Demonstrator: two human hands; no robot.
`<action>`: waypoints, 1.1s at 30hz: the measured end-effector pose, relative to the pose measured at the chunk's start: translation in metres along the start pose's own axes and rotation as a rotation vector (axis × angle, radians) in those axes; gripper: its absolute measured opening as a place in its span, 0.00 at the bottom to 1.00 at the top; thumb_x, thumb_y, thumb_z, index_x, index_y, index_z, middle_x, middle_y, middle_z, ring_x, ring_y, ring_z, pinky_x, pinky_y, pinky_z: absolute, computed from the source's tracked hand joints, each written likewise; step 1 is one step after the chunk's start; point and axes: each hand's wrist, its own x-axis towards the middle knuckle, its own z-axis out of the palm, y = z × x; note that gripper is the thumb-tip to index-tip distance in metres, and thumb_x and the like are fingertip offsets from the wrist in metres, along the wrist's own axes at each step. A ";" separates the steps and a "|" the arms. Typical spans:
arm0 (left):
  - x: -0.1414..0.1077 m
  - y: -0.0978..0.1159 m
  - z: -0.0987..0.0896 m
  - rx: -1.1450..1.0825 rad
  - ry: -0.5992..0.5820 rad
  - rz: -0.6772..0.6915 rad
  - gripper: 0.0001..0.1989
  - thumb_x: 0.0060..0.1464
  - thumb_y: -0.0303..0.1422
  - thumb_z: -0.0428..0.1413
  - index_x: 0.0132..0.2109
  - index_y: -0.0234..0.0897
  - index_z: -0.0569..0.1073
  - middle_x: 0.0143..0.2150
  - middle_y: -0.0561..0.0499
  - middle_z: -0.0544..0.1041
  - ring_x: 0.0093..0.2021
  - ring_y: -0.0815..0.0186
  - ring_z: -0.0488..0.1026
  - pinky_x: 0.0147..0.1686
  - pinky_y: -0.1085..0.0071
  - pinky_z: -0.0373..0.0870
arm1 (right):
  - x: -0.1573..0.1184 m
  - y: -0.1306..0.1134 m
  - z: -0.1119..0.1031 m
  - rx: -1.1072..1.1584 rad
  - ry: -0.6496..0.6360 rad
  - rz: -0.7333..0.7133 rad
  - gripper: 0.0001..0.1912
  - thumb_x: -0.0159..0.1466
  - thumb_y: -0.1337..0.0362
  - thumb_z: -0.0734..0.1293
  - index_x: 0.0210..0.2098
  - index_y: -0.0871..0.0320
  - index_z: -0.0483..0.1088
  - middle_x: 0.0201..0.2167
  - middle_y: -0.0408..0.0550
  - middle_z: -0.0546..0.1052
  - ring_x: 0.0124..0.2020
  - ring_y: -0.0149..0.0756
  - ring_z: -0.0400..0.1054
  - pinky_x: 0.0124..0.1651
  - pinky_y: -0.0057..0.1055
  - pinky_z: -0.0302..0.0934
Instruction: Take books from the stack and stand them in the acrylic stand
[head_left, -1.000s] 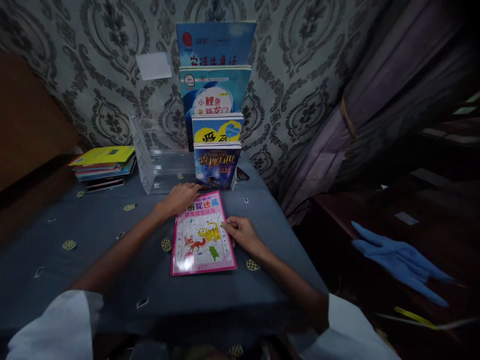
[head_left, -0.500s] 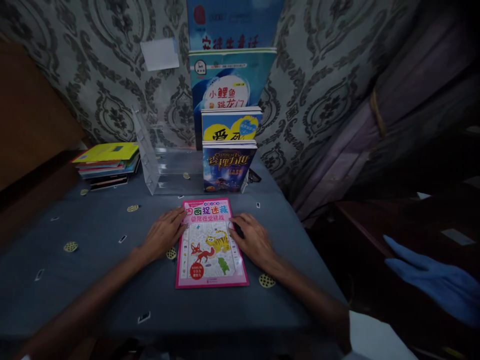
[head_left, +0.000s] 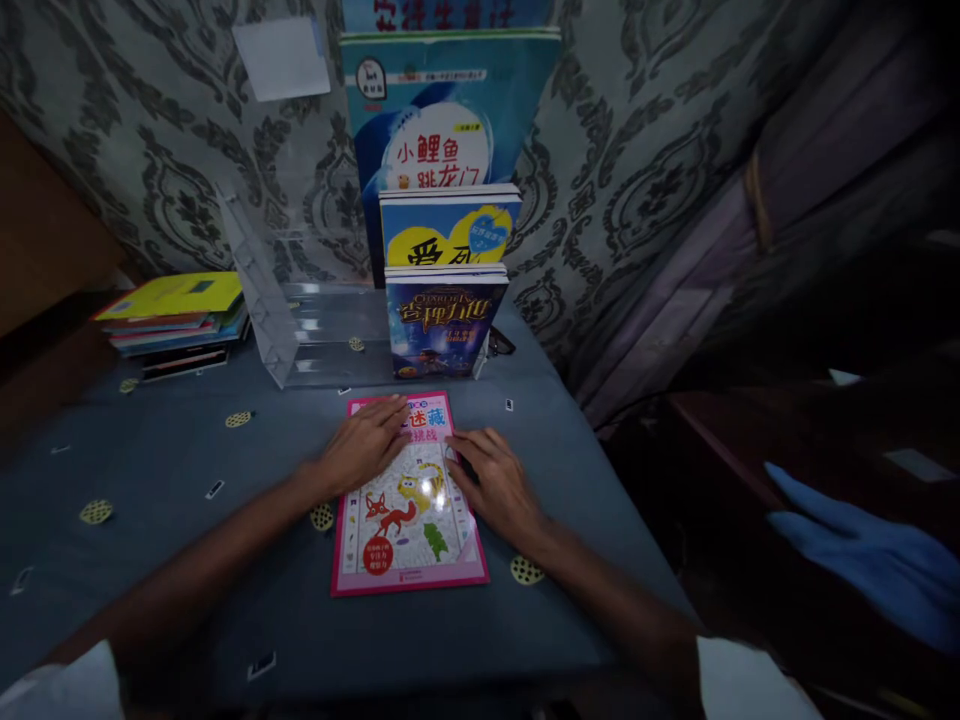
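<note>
Gray table (head_left: 577, 470), patterned wall (head_left: 637, 200) behind it. On it, left hand (head_left: 365, 445), fingers flattish, part-hides the title of pink book (head_left: 412, 515); right hand (head_left: 501, 482), fingers loosely parted, touches its edge. Rearmost book (head_left: 457, 14) cut off.

Pretty dim in here – the right side fades nearly to black. The wall (head_left: 645, 190) has grey wallpaper with big dark scrolly medallions, a purplish curtain (head_left: 712, 260) hangs gathered by a tie (head_left: 757, 200), brown panel (head_left: 45, 220) far left – and the worktop (head_left: 577, 480) wears a blue-grey cloth.
</note>
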 end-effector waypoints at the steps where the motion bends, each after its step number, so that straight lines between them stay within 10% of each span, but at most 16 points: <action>1: 0.007 0.002 0.002 -0.009 -0.002 0.031 0.24 0.71 0.40 0.42 0.66 0.32 0.65 0.68 0.40 0.66 0.69 0.58 0.62 0.67 0.56 0.59 | 0.000 0.000 0.000 0.000 -0.003 0.001 0.13 0.68 0.66 0.63 0.50 0.58 0.75 0.45 0.56 0.79 0.46 0.48 0.70 0.51 0.48 0.69; 10: 0.045 0.009 0.006 -0.057 0.015 0.223 0.23 0.71 0.38 0.41 0.66 0.32 0.65 0.67 0.41 0.68 0.68 0.59 0.64 0.65 0.57 0.61 | 0.000 0.000 0.000 0.000 -0.029 0.016 0.13 0.69 0.66 0.63 0.50 0.59 0.75 0.43 0.55 0.78 0.46 0.47 0.68 0.50 0.46 0.68; 33: 0.025 0.032 0.002 -0.082 -0.042 0.229 0.21 0.70 0.33 0.43 0.64 0.36 0.68 0.67 0.43 0.69 0.67 0.61 0.64 0.66 0.56 0.58 | 0.006 0.001 -0.008 0.022 -0.063 0.158 0.14 0.68 0.66 0.62 0.49 0.55 0.76 0.45 0.52 0.80 0.49 0.45 0.71 0.53 0.45 0.63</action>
